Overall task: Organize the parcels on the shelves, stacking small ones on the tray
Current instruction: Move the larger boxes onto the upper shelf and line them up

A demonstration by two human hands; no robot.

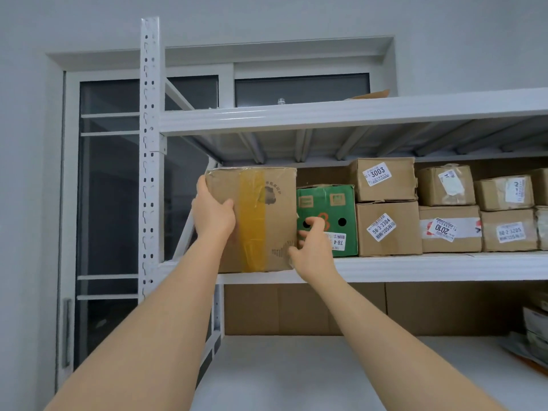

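Up high: large brown cardboard box with yellow tape (252,219) at left end of white metal shelf (415,266). Left hand (212,213) grips box's left edge; right hand (311,247), fingers loosely curled, touches its lower right edge beside green carton (326,221).

Big taped box (255,218) sits on the middle shelf (415,266) at its left end, just beside the upright post (151,143). My left hand (212,213) is on its left edge, my right hand (311,247) at its lower right corner, in front of the printed box (326,203) touching it on the right. Further right, stacked labelled boxes (385,203) in a row. Top shelf (355,114) above, lower shelf (326,366) below with parcels (535,330) at far right.
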